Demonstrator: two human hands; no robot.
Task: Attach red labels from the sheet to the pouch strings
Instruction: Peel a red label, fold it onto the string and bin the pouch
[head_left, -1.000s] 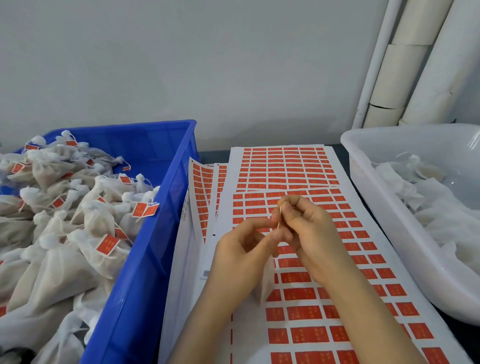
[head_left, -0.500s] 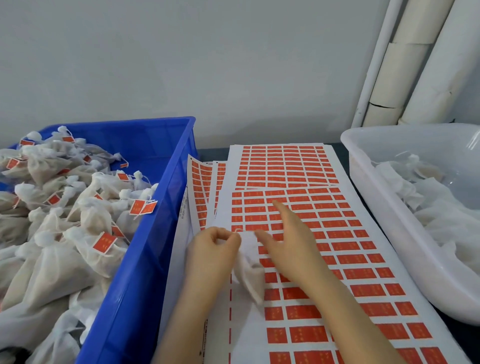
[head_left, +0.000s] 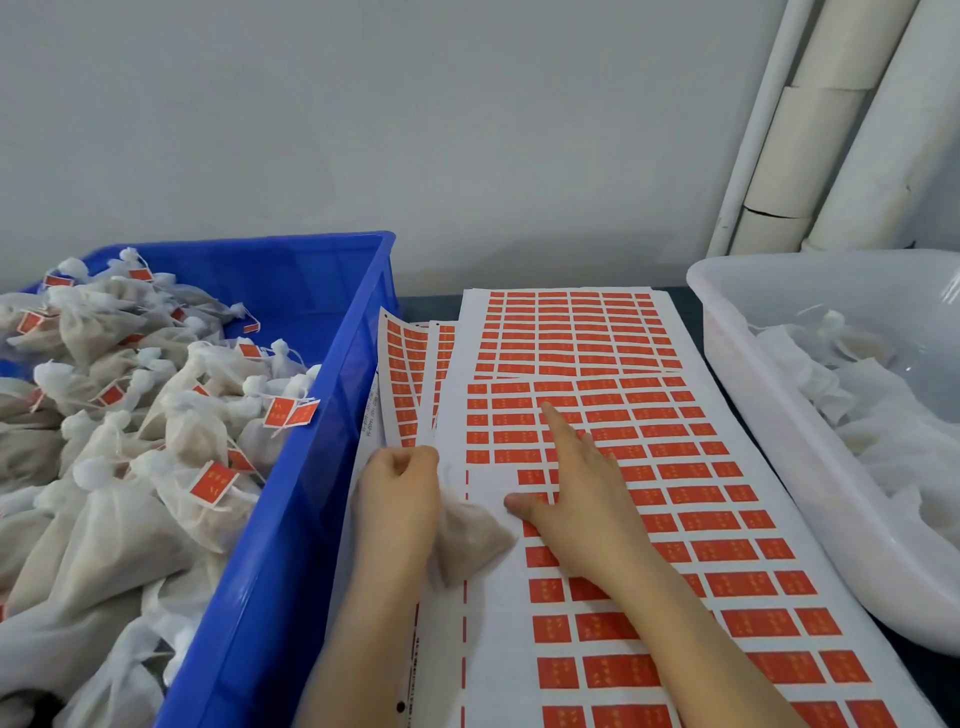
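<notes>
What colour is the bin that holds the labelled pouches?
Blue. The bin shows best in the head view, on the left.

Worktop (head_left: 431, 307) left edge: crate (head_left: 270, 571), tagged pouches (head_left: 171, 441) inside.
Worktop middle: label sheets (head_left: 727, 525), overlapping.
Worktop right edge: tub (head_left: 779, 452), more pouches (head_left: 893, 441) inside.

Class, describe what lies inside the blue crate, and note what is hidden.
Inside the blue crate lies a heap of white pouches, many with red labels on their strings. The heap covers the crate's floor and any pouches lower down, so those cannot be seen.
</notes>
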